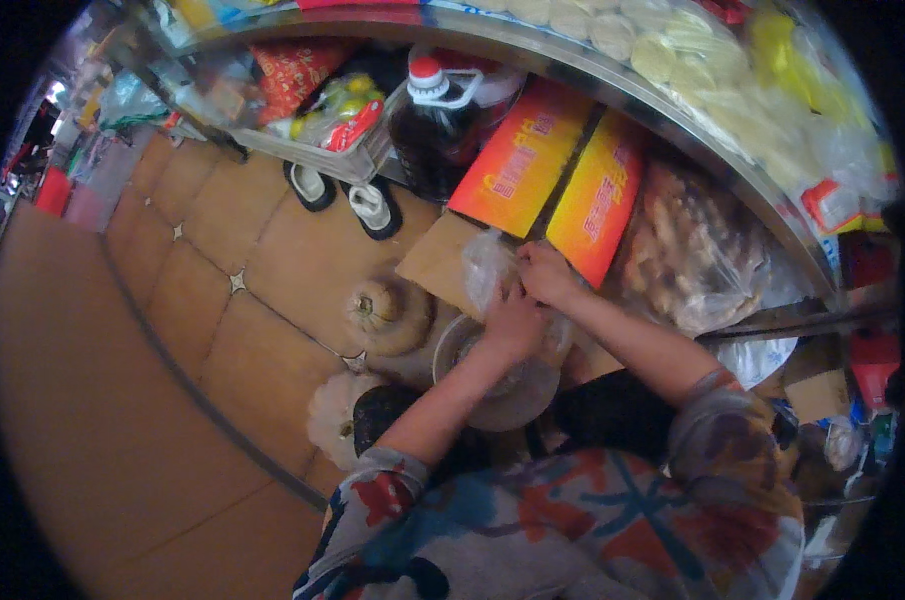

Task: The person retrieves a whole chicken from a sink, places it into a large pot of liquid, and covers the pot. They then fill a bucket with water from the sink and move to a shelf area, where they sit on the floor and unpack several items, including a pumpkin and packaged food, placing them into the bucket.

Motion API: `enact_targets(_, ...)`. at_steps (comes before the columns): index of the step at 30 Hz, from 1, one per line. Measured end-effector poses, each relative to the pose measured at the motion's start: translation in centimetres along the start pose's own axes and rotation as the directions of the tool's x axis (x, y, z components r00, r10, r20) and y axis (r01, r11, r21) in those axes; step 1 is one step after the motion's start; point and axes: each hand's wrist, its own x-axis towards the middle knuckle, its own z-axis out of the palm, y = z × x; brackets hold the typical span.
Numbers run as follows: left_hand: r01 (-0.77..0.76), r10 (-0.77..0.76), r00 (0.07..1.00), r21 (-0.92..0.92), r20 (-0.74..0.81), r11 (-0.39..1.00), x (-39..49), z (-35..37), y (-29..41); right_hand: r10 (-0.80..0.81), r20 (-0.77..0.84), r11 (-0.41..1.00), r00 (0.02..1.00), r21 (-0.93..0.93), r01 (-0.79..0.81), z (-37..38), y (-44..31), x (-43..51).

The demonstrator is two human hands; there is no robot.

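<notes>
Both my hands are together over an opened cardboard box (441,255). Fingers of my right hand (546,274) pinch a crumpled clear plastic bag (485,262) near its edge. Just below, my left hand (516,322) also grips the bag, its fingertips partly hidden behind the film. Under my left forearm stands a round translucent tub (509,409); the arm covers part of its rim, and its contents are hard to make out. The box's orange and yellow printed flaps (509,165) lie folded outward beyond my hands.
A tan pumpkin (385,319) and a pale squash (336,420) sit on the tiled floor (205,300). Behind are slippers (374,206), a plastic crate (340,161) and a large dark-filled jug (434,142). A bulging clear bag (685,255) lies right, below a metal-edged shelf (647,94).
</notes>
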Motion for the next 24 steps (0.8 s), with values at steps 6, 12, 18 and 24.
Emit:
enact_targets(6, -0.058, 0.064, 0.995, -0.083, 0.071, 0.995, -1.1, -0.9, 1.5, 0.253, -0.050, 0.966, 0.966, -0.039, -0.255, 2.6, 0.1, 1.9)
enact_targets(12, -0.064, 0.065, 0.998, -0.215, -0.002, 0.975, -1.5, -1.0, 0.7, 0.161, 0.024, 0.986, 0.987, 0.042, -0.162, 1.9, 0.3, 0.8)
enact_targets(18, 0.101, -0.135, 0.980, -0.212, -0.150, 0.972, -2.8, -2.3, -0.3, 0.181, 0.025, 0.977, 0.983, -0.122, -0.177, 0.7, 1.8, -0.5)
enact_targets(24, 0.162, -0.209, 0.938, -0.183, -0.277, 0.970, -1.4, -3.3, -2.7, 0.466, -0.192, 0.878, 0.864, 0.221, -0.424, 1.1, 5.5, 0.8)
